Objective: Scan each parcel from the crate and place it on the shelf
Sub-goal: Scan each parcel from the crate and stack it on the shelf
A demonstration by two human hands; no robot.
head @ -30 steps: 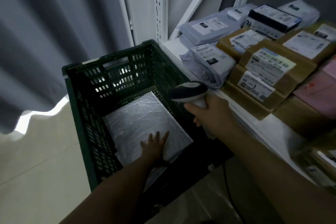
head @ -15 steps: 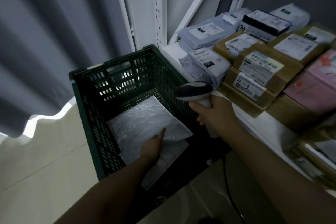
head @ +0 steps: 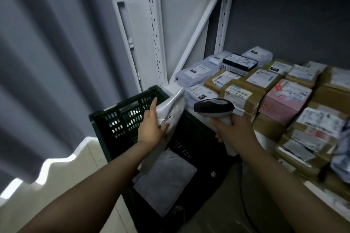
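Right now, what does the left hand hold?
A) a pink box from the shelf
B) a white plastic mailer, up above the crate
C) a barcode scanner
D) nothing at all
B: the left hand grips the white plastic mailer above the dark green crate, while the barcode scanner is in the right hand.
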